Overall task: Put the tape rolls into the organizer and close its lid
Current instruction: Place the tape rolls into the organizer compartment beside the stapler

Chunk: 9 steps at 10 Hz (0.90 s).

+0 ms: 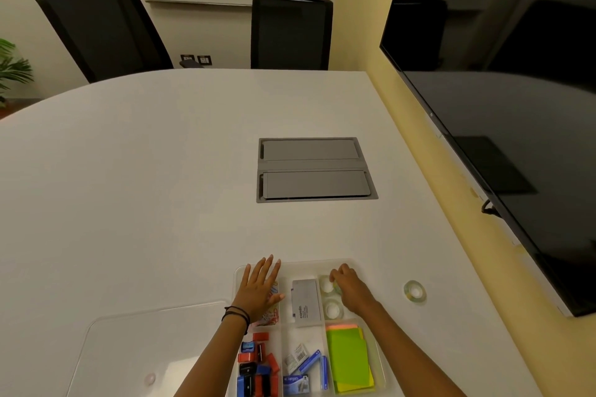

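A clear plastic organizer (292, 264) with several compartments lies open at the table's near edge. Its far right compartment holds two clear tape rolls (331, 309), one behind the other. My right hand (350, 287) rests over that compartment with its fingertips on the rear tape roll (325, 285). My left hand (259, 287) lies flat, fingers spread, on the far left compartment with coloured paper clips. A third tape roll (415, 291) sits on the table right of the organizer. The clear lid (142, 348) lies flat on the table to the left.
Other compartments hold a grey staple box (304, 301), green sticky notes (350, 361), red and blue sharpeners and small staple packs. A grey cable hatch (316, 169) is set into the table's middle. A large dark screen (503, 106) hangs at the right. Two black chairs stand beyond the table.
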Tool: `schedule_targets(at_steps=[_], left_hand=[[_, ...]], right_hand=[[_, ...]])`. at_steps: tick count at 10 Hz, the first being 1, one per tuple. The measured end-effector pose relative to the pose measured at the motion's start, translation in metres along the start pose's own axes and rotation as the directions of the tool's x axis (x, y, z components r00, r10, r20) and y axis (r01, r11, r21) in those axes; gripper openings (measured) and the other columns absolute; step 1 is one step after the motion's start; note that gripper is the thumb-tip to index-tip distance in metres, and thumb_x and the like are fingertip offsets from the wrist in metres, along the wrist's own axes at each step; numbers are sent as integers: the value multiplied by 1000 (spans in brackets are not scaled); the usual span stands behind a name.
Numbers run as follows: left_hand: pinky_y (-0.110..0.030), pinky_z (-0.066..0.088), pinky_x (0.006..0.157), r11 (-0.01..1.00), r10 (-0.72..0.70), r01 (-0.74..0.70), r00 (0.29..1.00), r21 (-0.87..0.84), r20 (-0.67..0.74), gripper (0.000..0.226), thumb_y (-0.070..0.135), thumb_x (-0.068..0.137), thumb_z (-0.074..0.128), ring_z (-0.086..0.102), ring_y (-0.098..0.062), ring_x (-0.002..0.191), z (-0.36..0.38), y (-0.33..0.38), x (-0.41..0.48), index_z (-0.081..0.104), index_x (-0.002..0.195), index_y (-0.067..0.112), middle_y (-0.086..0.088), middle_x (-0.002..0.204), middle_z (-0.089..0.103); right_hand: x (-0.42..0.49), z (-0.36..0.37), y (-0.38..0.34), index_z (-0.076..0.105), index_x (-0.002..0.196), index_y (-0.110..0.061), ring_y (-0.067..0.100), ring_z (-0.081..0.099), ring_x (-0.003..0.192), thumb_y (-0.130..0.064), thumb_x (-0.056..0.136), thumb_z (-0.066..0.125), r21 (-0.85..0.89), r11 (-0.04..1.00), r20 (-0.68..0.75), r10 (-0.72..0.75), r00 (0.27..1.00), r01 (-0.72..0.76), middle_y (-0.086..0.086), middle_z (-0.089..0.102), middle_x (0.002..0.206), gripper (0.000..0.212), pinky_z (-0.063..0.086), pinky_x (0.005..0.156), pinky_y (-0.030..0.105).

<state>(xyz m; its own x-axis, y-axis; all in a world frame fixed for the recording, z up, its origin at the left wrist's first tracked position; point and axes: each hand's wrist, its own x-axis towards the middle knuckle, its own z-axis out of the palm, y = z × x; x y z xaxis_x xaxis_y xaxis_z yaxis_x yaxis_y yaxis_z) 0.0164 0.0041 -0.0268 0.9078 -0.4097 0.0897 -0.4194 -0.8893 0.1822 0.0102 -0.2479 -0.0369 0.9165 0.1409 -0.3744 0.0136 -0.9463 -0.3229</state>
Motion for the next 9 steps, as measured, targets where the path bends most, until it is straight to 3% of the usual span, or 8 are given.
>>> schedule_targets(at_steps=[1,3,5,6,7,8,9], left_hand=[[-40,55,79,1000,9,-9,1000,24,-1,68,53,92,-10,66,-21,102,0,0,0,-12,144,11,-6,117,68],[-41,55,79,999,30,-29,998,22,-46,67,54,92,-9,66,-23,102,0,1,0,-12,145,12,-8,117,68],[-32,44,96,999,35,-33,997,36,-66,67,54,92,-11,66,-23,103,2,0,-2,-14,144,12,-7,117,67],[-42,55,77,999,27,-24,998,45,-65,67,54,92,-11,66,-23,102,0,2,-1,-13,144,12,-7,116,68],[-38,49,91,998,24,-21,998,54,-58,67,54,92,-11,66,-23,102,1,2,-2,-13,144,12,-7,117,68],[-31,17,113,997,24,-18,997,77,-69,67,55,92,-10,66,-24,102,4,0,-2,-14,144,13,-8,118,67],[-34,42,99,998,11,-7,998,65,-66,67,55,92,-11,66,-22,103,2,2,-3,-14,144,12,-6,117,67]], right_hand=[[-1,0,1,46,122,-9,25,42,118,21,79,37,14,1000,16,-2,1000,1,14,41,130,54,45,90,38],[-6,-15,4,45,128,-6,27,43,124,9,87,49,222,975,114,-26,993,0,19,38,135,44,38,103,31],[-16,-40,14,51,125,-7,27,50,120,-4,89,58,479,875,70,43,997,-72,14,49,132,37,41,96,27],[-23,-51,27,56,121,-7,23,56,104,-5,91,56,590,798,40,125,991,-124,14,55,127,30,44,88,28],[-29,-57,46,59,116,-4,22,57,99,-3,91,55,653,744,-42,224,974,-143,18,59,122,25,44,84,28],[-35,-53,67,59,114,1,32,57,107,3,90,53,652,737,-155,359,920,-178,21,57,124,25,45,89,31],[-40,-42,91,57,117,5,40,51,116,10,86,54,606,757,-254,477,842,-246,28,50,129,31,41,103,43]])
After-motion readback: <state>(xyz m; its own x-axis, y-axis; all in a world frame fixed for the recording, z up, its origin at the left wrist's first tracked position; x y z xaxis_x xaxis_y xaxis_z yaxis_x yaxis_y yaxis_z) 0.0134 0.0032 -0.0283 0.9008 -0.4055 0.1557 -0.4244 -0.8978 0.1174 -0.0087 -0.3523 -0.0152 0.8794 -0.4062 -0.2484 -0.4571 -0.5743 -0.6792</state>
